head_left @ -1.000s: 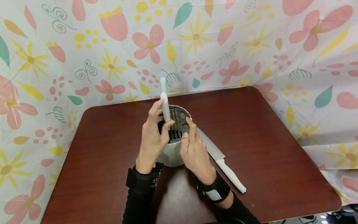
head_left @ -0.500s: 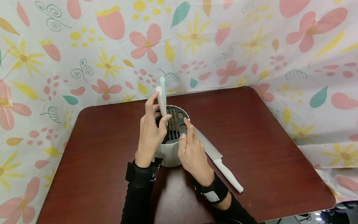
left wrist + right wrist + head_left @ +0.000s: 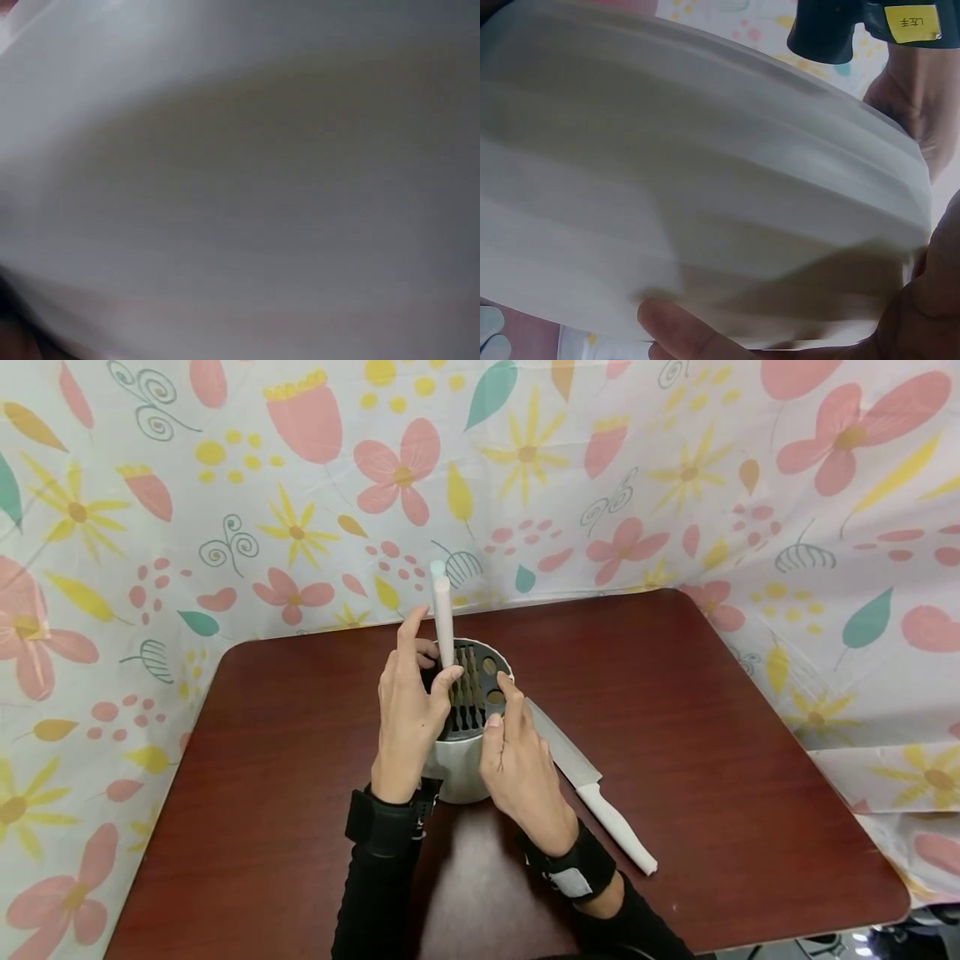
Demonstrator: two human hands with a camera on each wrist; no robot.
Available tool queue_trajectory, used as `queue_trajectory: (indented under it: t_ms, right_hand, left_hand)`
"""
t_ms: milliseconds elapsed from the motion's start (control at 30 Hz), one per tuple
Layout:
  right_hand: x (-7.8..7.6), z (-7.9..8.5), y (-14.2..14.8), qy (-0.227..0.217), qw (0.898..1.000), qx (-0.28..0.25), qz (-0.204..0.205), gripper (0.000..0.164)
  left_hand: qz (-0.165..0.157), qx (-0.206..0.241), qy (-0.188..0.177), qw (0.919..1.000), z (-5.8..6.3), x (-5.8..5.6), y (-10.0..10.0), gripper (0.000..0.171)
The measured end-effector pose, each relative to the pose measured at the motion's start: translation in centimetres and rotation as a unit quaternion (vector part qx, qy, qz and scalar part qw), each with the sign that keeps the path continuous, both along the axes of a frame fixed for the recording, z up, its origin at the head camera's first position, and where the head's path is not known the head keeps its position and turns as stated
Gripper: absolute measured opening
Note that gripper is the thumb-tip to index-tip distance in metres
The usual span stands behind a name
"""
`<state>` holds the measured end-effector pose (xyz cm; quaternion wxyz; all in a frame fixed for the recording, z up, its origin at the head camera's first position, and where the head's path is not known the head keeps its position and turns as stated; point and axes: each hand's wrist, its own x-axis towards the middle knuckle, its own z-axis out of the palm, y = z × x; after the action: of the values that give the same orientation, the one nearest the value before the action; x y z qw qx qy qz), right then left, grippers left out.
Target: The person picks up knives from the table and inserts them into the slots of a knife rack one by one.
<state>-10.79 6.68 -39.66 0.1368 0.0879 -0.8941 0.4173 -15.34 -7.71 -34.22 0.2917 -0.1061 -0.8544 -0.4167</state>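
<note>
A white round knife block (image 3: 459, 772) with a dark slotted top (image 3: 471, 710) stands on the table. From its left side a white handle (image 3: 444, 618) sticks up nearly upright, with the tip of a pale blue handle (image 3: 437, 567) just behind. My left hand (image 3: 405, 718) is around the white handle's left side, thumb near its base and index finger raised apart from it. With thumb and index finger, my right hand (image 3: 525, 777) grips the block's right rim. In the right wrist view, its fingers lie along the white wall (image 3: 667, 165). The left wrist view shows only blurred white wall (image 3: 225, 187).
A large kitchen knife (image 3: 566, 747) lies on the table just right of the block, its white handle toward the front right. The brown table (image 3: 720, 760) meets a flowered cloth (image 3: 600, 460) behind. Black bands (image 3: 386, 827) wrap both wrists.
My left index finger has come off the white handle, which has swung from leaning left to nearly upright. The right hand keeps its hold on the rim.
</note>
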Motion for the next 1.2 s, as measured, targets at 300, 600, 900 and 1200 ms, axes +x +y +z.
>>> queue_trajectory:
  t_ms: [300,600,900,1200]
  right_hand:
    - [0.1,-0.2,0.0,-0.016,1.000,-0.006,-0.001,0.051]
    - [0.0,-0.1,-0.3,-0.002,1.000,-0.004,-0.003,0.050]
    - [0.1,0.2,0.0,-0.016,1.000,0.011,-0.017,0.051]
    - [0.7,1.6,1.2,-0.047,0.999,-0.005,-0.002,0.055]
  left_hand:
    - [0.004,0.006,-0.013,0.9999,-0.5,0.0,0.0,0.074]
    - [0.002,0.025,0.021,0.9995,-0.6,-0.2,-0.3,0.070]
    - [0.013,0.004,0.051,0.9986,-0.5,-0.1,-0.1,0.062]
    - [0.010,-0.014,0.079,0.9967,-0.5,0.1,0.0,0.061]
